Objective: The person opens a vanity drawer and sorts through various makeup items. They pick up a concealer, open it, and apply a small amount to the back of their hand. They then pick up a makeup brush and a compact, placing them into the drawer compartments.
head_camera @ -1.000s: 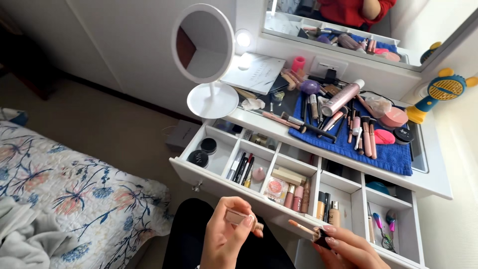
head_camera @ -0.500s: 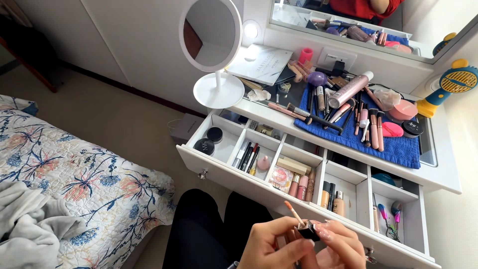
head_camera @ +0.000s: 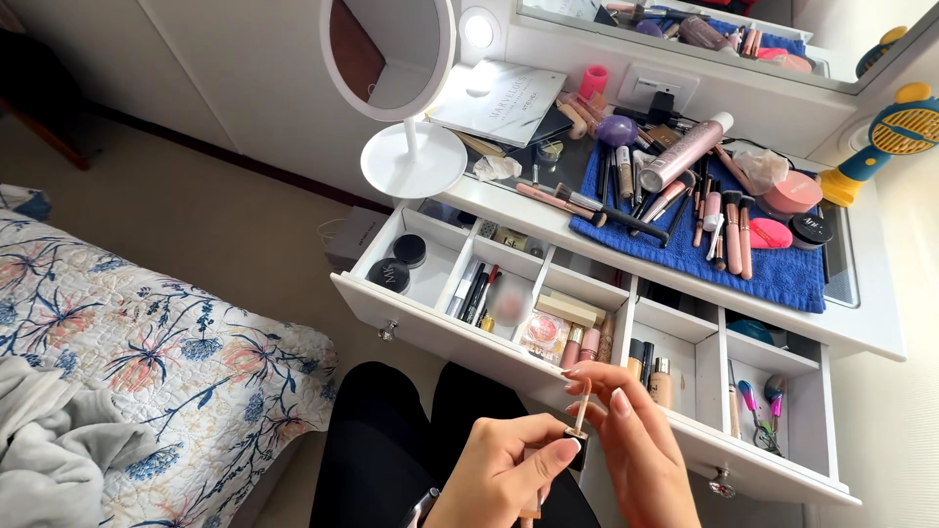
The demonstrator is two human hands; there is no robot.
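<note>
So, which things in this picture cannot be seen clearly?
- Tube in the left hand, head view: mostly hidden by the fingers and cut off by the bottom edge.
- Applicator wand held by the right hand: its tip blurs into the drawer items behind.
- Back of the drawer: hidden under the tabletop.

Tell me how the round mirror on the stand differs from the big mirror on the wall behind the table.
The round mirror is small, circular and white-rimmed, on a disc foot at the table's left end, tilted; the wall mirror is wide, straight-edged and fixed flat along the back. The round mirror reflects plain wall and something dark brown; the wall mirror reflects the cluttered blue towel and brushes. Both have white frames.
</note>
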